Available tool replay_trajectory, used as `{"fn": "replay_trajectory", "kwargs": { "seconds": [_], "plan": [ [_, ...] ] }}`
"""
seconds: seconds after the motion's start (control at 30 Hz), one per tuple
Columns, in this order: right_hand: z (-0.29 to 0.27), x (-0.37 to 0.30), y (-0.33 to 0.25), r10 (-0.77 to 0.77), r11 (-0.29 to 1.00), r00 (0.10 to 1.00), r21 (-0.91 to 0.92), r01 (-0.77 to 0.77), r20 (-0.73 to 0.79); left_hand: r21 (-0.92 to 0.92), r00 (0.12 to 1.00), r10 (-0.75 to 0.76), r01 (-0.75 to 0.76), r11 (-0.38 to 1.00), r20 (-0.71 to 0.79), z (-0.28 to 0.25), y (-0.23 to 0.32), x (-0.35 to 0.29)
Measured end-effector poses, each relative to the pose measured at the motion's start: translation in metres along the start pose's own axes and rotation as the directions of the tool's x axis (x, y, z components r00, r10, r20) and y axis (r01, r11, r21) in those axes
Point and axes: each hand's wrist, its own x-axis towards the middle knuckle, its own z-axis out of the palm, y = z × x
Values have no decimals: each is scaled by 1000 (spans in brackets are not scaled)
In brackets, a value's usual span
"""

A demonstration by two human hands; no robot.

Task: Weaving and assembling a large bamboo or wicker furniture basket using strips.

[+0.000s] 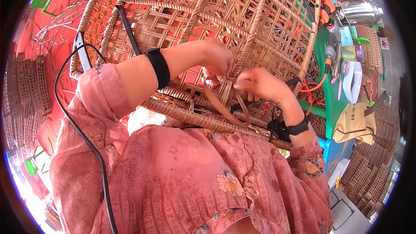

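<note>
A large woven rattan frame [212,21], its bars wrapped in cane, lies across in front of me. My left hand [219,63] is closed at a wrapped upright near the frame's close edge, fingers curled down around a flat brown cane strip [221,108]. The strip's loose end hangs toward my lap. Just right of it, my right hand [258,84] is closed against the same upright, with thumb and fingers pressed together. What those right fingertips pinch is hidden behind the hand. Black bands circle my left forearm and right wrist.
A green table [331,91] at the right bears a corded tool [330,47], a metal container [359,13] and a tan bag [355,123]. Stacked woven panels [28,99] stand far left on a red floor [56,71]. A black cable [82,134] runs along my left side.
</note>
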Motion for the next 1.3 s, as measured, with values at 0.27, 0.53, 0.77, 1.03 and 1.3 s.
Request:
{"fn": "replay_trajectory", "kwargs": {
  "seconds": [0.27,0.53,0.77,1.03,1.3],
  "plan": [
    [13,11,12,1,920,998,391,21,-55,235,995,-81,92,968,-53,0,8,-6],
    [14,1,1,-116,982,987,-159,98,-112,465,980,18,77,882,-196,5,17,-8],
    [-14,-44,-27,-318,943,888,16,332,332,604,974,-8,146,783,-225,5,20,-6],
    [12,2,5,-86,979,980,165,116,-179,444,987,5,68,893,-160,2,12,-5],
    [14,13,16,75,813,993,582,-8,-91,404,993,-23,68,912,-116,0,10,-9]
  ]
}}
